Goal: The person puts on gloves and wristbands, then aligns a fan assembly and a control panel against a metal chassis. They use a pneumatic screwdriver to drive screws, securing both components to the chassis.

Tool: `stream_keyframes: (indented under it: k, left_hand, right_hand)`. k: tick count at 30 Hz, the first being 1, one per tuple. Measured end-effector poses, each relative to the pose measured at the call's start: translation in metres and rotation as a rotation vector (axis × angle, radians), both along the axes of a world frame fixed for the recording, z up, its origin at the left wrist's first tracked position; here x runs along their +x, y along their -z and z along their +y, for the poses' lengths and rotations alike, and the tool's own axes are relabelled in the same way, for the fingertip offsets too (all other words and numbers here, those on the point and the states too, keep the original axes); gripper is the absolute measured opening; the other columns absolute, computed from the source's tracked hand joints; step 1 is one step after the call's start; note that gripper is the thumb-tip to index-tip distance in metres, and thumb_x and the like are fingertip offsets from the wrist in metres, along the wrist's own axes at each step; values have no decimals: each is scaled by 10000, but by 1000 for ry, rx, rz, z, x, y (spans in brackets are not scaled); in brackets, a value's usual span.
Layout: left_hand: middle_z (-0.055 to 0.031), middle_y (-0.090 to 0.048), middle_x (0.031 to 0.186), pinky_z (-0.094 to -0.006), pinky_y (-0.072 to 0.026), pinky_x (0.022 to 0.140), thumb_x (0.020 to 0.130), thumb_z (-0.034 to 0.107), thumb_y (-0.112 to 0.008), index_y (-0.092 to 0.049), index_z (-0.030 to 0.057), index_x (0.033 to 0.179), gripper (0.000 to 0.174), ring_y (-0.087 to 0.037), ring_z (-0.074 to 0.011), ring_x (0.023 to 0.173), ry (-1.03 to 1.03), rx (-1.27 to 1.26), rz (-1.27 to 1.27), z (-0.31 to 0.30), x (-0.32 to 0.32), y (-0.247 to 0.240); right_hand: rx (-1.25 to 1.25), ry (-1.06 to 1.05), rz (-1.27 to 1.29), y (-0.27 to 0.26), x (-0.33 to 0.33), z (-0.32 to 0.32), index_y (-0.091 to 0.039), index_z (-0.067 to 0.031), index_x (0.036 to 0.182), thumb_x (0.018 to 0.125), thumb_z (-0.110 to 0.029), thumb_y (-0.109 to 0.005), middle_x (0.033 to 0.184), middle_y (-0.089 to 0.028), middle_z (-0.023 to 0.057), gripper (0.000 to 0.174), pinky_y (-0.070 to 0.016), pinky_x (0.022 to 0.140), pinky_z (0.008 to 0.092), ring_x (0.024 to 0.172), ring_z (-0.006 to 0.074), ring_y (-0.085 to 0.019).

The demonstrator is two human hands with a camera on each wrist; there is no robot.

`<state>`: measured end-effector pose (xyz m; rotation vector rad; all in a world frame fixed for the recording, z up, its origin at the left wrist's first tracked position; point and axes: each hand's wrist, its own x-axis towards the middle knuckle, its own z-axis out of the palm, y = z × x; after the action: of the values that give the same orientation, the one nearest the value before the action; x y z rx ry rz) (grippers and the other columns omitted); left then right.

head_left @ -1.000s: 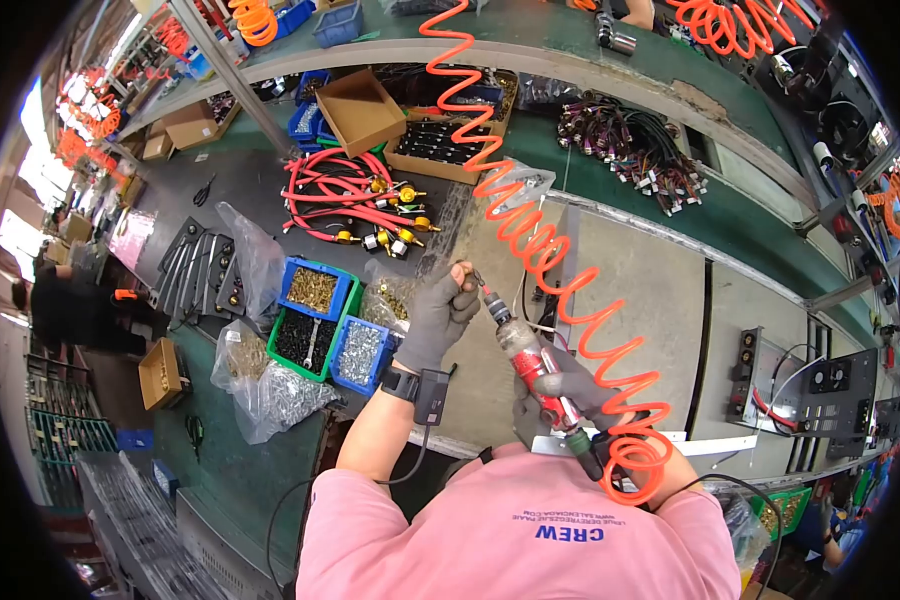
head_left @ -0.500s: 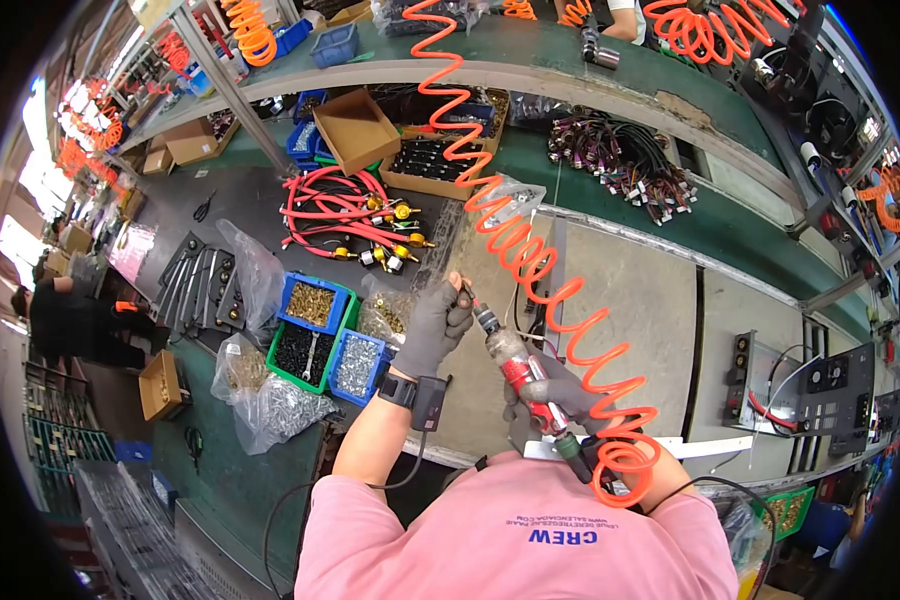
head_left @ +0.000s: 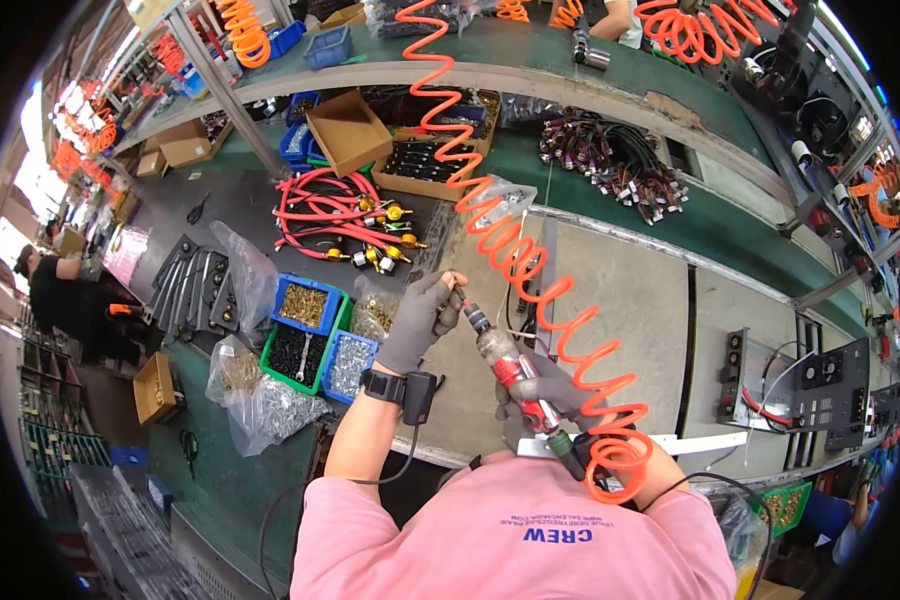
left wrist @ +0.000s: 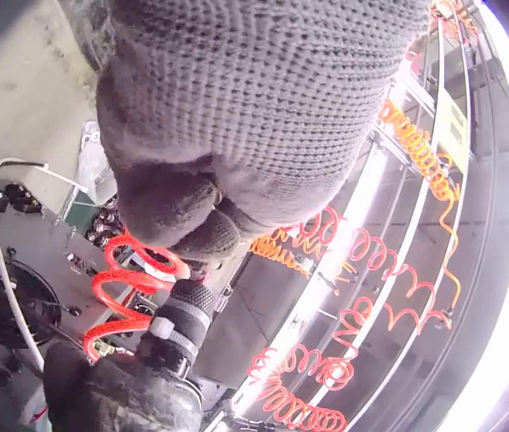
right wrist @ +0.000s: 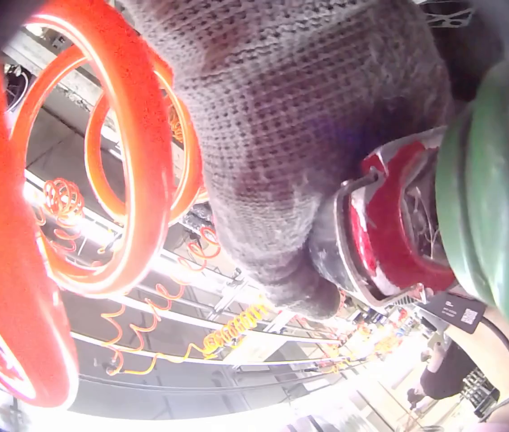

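Observation:
In the head view, the gloved right hand [head_left: 560, 388] grips a red and grey air tool [head_left: 515, 372] with a green end, its chuck pointing up and left. The gloved left hand [head_left: 418, 322] has curled fingers at the tool's tip, where thumb and finger pinch a small dark part too small to make out. The left wrist view has the left hand [left wrist: 254, 108] just above the knurled chuck [left wrist: 183, 315]. Up close in the right wrist view, the right hand [right wrist: 299, 135] wraps the tool's red body [right wrist: 398, 216], beside its green end [right wrist: 497, 198].
An orange coiled hose [head_left: 570, 325] hangs across the bench to the tool. Left of the hands are bins of screws [head_left: 348, 365], plastic bags [head_left: 290, 410] and red hoses with brass fittings [head_left: 320, 215]. A metal unit with fans [head_left: 830, 390] stands at right; another person [head_left: 65, 300] is far left.
Both hands and the tool have shifted slightly left in the head view, along with the surroundings. The grips look the same. The person at far left now shows a head and an arm.

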<state>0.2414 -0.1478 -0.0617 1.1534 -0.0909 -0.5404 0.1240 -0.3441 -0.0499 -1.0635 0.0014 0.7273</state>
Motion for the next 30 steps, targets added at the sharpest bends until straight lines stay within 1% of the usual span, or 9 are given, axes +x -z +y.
stream_keyframes:
  k: [2,8,14,17,20,22,26,28,30]
  left_hand:
    - [0,-508,671,-175,-244,372,913,242,-439,-536,22,1023,264,-374,-36,445,19,1,56,1,0,1]
    - [2,-489,644,-184,-239,385,912,293,-456,-519,24,1017,296,-338,-52,427,3,-59,17,-3,-2,7]
    - [17,-459,640,-177,-273,423,920,284,-440,-539,27,1018,292,-387,-44,480,-46,14,21,-5,-20,7]
    - [13,-485,649,-241,-335,468,881,321,-507,-566,27,969,312,-413,-63,525,82,416,-359,15,-47,49]
    - [-29,-518,662,-303,-396,524,838,362,-553,-587,58,966,332,-497,-136,564,313,443,-744,16,-85,46]
    - [-87,-553,737,-349,-426,575,789,432,-569,-570,100,1033,412,-561,-231,629,721,521,-1066,12,-104,21]
    - [-122,-564,802,-369,-433,549,769,484,-545,-526,153,1120,483,-563,-296,616,679,505,-1230,-6,-113,19]
    - [-129,-558,806,-383,-439,523,766,498,-528,-472,187,1186,525,-561,-297,573,772,770,-1347,-8,-108,36]
    - [-148,-540,847,-388,-441,502,753,499,-543,-468,207,1191,532,-543,-297,524,765,707,-1344,-8,-104,42]
  right_hand:
    - [26,-24,13,-2,1,-1,-239,-44,1286,704,-184,-618,840,-528,105,708,-520,657,331,704,194,-609]
    - [80,-14,12,4,0,-1,-225,-44,1286,707,-187,-613,837,-525,110,711,-525,698,347,680,175,-594]
    - [-11,39,-16,-7,1,3,-328,-52,1214,673,-289,-617,830,-554,103,657,-505,593,293,678,186,-604]
    - [80,72,-13,8,2,0,-331,-44,1194,721,-298,-606,826,-547,101,603,-511,605,310,655,177,-597]
    - [156,98,10,15,1,-1,-364,-37,1115,774,-292,-590,827,-550,99,482,-512,562,293,688,191,-614]
    - [121,141,-40,15,2,3,-381,-37,1086,782,-289,-578,810,-552,97,441,-503,522,271,679,183,-614]
    - [73,137,-23,4,0,1,-403,-35,1039,782,-297,-580,783,-552,85,407,-501,512,259,613,150,-583]
    - [67,108,19,8,0,0,-382,-34,1074,762,-311,-579,831,-540,101,461,-524,595,331,659,180,-593]
    - [79,127,59,8,-1,1,-378,-37,1082,764,-294,-583,846,-536,104,457,-525,596,340,686,194,-600]
